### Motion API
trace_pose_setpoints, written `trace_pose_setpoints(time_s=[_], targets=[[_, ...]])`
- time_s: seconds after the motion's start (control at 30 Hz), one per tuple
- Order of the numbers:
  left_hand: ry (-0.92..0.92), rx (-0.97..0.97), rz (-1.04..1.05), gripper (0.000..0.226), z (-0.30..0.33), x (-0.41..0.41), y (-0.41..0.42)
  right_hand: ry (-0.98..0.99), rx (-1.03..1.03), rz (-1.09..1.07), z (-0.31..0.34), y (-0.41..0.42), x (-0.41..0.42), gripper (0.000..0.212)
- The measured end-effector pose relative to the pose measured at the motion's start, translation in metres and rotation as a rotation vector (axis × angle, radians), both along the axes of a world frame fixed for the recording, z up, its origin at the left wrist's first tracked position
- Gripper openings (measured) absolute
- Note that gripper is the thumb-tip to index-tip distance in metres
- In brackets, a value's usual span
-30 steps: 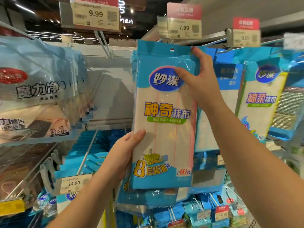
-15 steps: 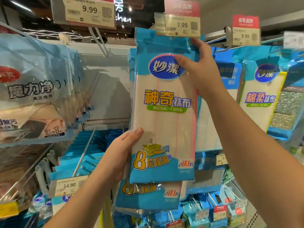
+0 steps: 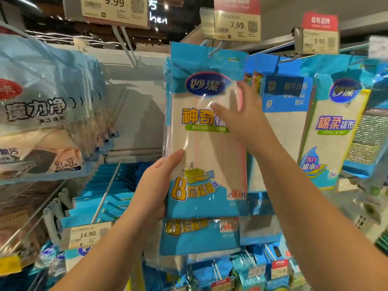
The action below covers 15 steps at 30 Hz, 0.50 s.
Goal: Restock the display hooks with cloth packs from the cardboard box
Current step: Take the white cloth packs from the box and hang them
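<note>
A blue and white cloth pack (image 3: 201,156) hangs upright in the middle of the view. Its top hole sits at the wire display hook (image 3: 216,49) under the 7.99 price tag (image 3: 237,25). My left hand (image 3: 155,190) grips the pack's lower left edge, thumb on the front. My right hand (image 3: 241,118) is blurred, its fingers straight and spread over the pack's right half. A second pack of the same kind (image 3: 199,234) shows below and behind the first. The cardboard box is out of view.
Other cloth packs (image 3: 336,127) hang close on the right under a 9.99 tag (image 3: 319,42). Clear-wrapped packs (image 3: 42,114) crowd the left. A lower hook with a 14.90 tag (image 3: 87,234) juts out at lower left. More goods hang below.
The pack has risen to the hook under the 7.99 tag. My right hand has let go of the pack's top corner and dropped to its middle, fingers now spread.
</note>
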<state>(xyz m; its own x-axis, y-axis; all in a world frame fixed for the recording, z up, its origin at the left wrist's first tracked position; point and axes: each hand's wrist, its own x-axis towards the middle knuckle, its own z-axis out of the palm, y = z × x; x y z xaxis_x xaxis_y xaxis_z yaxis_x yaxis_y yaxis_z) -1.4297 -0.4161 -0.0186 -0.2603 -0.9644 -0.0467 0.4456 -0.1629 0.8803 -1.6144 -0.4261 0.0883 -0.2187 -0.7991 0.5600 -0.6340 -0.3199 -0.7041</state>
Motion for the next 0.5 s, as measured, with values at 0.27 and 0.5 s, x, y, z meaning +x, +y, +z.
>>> trace_pose_setpoints(time_s=[0.27, 0.5], targets=[[-0.014, 0.017, 0.037, 0.046, 0.010, -0.012, -0.020, 0.106, 0.150, -0.084, -0.054, -0.003, 0.012, 0.096], [-0.108, -0.070, 0.209, 0.032, -0.001, 0.019, -0.012, 0.112, 0.232, -0.052, -0.055, -0.040, 0.010, 0.093]])
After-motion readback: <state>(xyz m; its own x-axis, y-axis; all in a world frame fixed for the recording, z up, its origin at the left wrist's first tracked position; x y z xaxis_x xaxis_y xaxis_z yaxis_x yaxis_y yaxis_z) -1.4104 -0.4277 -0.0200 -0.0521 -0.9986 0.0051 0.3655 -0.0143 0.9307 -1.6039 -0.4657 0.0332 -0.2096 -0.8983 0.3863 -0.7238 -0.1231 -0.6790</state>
